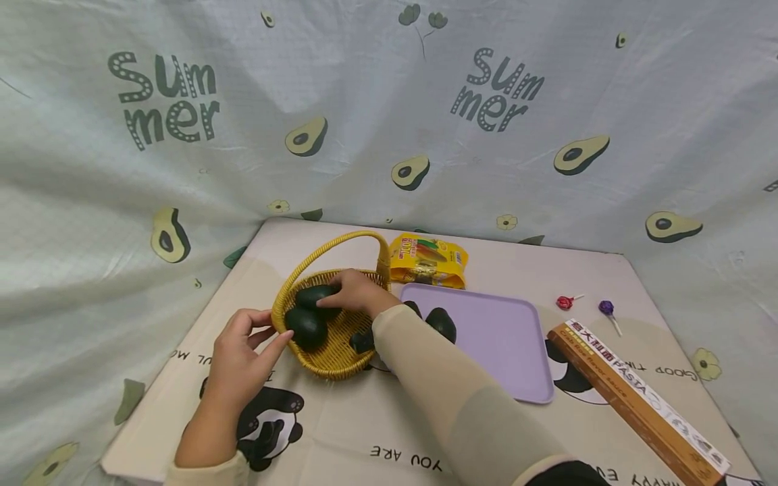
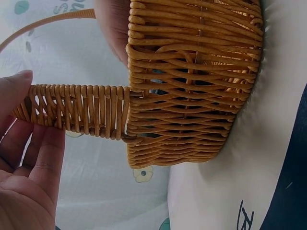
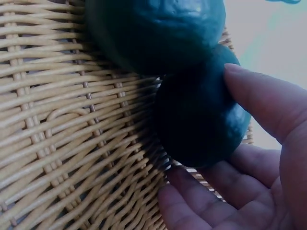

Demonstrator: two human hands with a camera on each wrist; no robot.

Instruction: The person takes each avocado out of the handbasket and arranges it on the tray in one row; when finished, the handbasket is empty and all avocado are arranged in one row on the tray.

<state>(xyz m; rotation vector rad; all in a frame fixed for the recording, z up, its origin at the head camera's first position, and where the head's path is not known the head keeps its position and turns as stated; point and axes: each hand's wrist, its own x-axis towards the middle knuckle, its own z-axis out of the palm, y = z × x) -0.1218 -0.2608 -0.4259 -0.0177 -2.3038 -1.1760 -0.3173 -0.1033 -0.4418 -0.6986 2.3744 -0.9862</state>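
Note:
A yellow wicker basket (image 1: 334, 364) with a tall arched handle stands on the left part of the table. My left hand (image 1: 240, 351) pinches the lower end of the handle (image 2: 76, 108) between thumb and fingers, just above the rim. Inside the basket lie two dark green avocados. My right hand (image 1: 355, 293) reaches in and grips the farther avocado (image 3: 201, 115), thumb on one side and fingers on the other. The nearer avocado (image 1: 306, 329) rests against it, close to the basket's left wall.
Right of the basket lies a lilac tray (image 1: 498, 337), with another avocado (image 1: 442, 325) on its left part, partly behind my right sleeve. A yellow snack bag (image 1: 428, 260) lies behind. Farther right are a red lollipop (image 1: 564, 302), a purple lollipop (image 1: 606, 308) and a long pasta box (image 1: 638, 401).

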